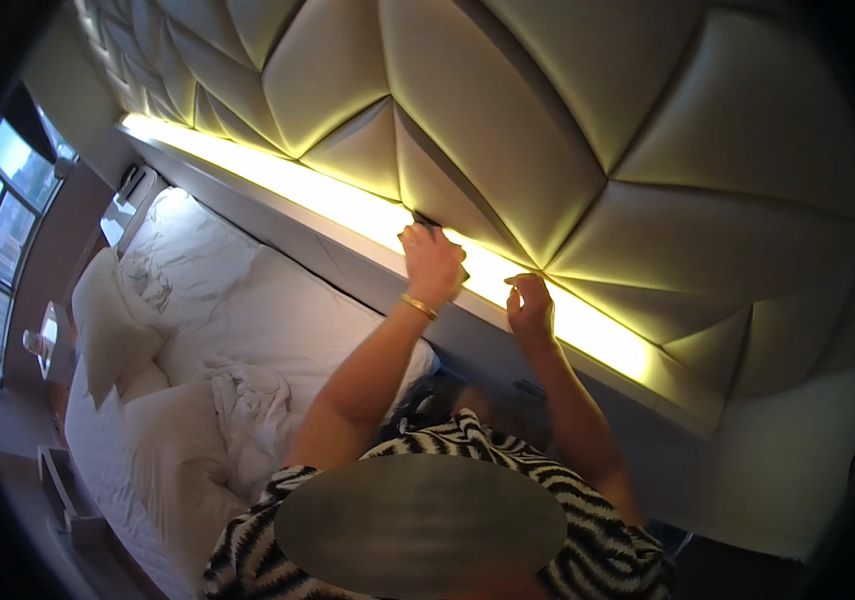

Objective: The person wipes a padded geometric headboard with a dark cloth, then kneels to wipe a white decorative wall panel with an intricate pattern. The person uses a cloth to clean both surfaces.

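My left hand [435, 265], with a gold-coloured bracelet [419, 306] at the wrist, reaches to the glowing light strip [278, 185] below the padded wall panel. Its fingers are closed round a small dark item [425, 220] that pokes out past the knuckles; its kind is too hidden to tell. Farther right along the same strip is my right hand [531, 305]. Those fingers are curled, with thumb and forefinger close together by the lit ledge. What they hold, if anything, cannot be made out.
Cream padded panels [488, 120] rise above the ledge [368, 258]. At left lies a bed with rumpled white bedding [238, 300] and pillows [188, 235]. A telephone [130, 183] stands beyond it, near a window [8, 235]. A glass [34, 342] sits at the far left.
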The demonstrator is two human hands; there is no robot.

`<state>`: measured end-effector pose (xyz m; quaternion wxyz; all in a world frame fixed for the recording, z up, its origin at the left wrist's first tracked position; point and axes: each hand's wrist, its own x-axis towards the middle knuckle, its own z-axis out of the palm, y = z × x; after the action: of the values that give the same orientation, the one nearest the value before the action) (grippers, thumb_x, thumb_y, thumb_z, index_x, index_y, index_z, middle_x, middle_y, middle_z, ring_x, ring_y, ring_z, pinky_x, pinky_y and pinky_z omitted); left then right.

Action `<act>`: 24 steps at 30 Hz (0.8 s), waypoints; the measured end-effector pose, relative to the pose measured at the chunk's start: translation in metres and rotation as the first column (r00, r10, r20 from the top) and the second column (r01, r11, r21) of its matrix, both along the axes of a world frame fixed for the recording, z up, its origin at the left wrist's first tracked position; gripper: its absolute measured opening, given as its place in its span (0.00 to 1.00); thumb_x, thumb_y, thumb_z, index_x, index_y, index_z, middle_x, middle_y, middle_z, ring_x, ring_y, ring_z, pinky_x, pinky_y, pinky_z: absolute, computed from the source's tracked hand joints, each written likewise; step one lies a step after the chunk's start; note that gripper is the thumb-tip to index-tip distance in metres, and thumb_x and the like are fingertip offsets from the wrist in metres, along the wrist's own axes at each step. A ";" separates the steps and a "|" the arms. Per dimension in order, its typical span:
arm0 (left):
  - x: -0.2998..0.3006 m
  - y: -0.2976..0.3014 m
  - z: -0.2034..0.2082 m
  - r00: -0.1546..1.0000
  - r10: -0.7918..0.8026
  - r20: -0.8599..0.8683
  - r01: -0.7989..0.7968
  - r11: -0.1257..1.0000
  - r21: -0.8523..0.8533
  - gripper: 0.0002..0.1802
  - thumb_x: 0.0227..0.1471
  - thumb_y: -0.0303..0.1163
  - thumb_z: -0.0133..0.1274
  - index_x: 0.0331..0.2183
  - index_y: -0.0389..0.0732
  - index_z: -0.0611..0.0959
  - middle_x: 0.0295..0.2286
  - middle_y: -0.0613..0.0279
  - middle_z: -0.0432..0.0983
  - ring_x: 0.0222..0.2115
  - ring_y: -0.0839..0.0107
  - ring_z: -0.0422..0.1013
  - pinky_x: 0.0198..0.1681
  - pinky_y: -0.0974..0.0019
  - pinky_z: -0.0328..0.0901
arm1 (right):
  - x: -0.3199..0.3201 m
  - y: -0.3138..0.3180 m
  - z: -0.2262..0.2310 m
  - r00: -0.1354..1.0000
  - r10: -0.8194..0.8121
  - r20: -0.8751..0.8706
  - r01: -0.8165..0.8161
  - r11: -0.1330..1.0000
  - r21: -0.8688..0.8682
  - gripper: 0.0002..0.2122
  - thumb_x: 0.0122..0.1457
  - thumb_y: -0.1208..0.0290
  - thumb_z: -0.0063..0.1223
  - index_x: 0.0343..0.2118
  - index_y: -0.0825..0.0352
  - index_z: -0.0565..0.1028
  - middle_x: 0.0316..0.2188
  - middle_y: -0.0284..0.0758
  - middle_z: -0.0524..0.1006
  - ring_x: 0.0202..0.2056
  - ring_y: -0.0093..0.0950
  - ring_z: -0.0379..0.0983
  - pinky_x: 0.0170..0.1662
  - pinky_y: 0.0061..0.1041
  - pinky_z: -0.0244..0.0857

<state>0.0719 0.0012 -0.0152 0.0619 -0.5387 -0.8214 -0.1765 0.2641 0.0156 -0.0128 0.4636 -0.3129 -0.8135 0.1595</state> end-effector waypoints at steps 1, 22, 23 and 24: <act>0.027 -0.003 -0.004 1.000 -0.027 -0.012 0.028 0.996 0.081 0.29 0.51 0.44 0.50 0.46 0.28 0.72 0.47 0.32 0.62 0.55 0.38 0.54 0.59 0.42 0.47 | 0.000 0.000 0.000 0.999 -0.013 -0.035 0.013 1.000 -0.009 0.08 0.45 0.85 0.48 0.28 0.68 0.75 0.28 0.41 0.75 0.33 0.40 0.72 0.37 0.35 0.68; 0.137 -0.013 -0.032 0.919 -0.372 0.127 0.338 0.913 0.228 0.15 0.46 0.35 0.53 0.36 0.38 0.77 0.38 0.46 0.68 0.43 0.49 0.63 0.47 0.51 0.61 | 0.041 -0.013 -0.002 0.958 -0.143 -0.248 0.123 0.988 -0.094 0.06 0.48 0.82 0.48 0.29 0.67 0.76 0.28 0.40 0.75 0.33 0.38 0.72 0.39 0.33 0.67; 0.131 -0.016 -0.029 0.884 -0.452 0.122 0.423 0.883 0.206 0.14 0.46 0.35 0.54 0.36 0.39 0.77 0.37 0.48 0.69 0.42 0.50 0.64 0.46 0.52 0.62 | 0.043 -0.011 -0.004 0.942 -0.169 -0.289 0.121 0.977 -0.178 0.07 0.49 0.82 0.48 0.30 0.68 0.76 0.29 0.40 0.75 0.33 0.38 0.72 0.40 0.32 0.67; 0.126 -0.021 -0.011 0.836 -0.533 0.127 0.508 0.841 0.188 0.14 0.46 0.36 0.55 0.36 0.41 0.78 0.37 0.50 0.69 0.42 0.51 0.65 0.45 0.53 0.63 | 0.049 -0.008 -0.004 0.926 -0.205 -0.318 0.123 0.958 -0.259 0.07 0.50 0.82 0.47 0.31 0.69 0.76 0.29 0.40 0.75 0.33 0.37 0.73 0.40 0.32 0.67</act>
<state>0.1978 -0.0197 -0.0263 -0.0210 -0.7185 -0.6306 -0.2927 0.3129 0.0074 -0.0166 0.5692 -0.4003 -0.6668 0.2667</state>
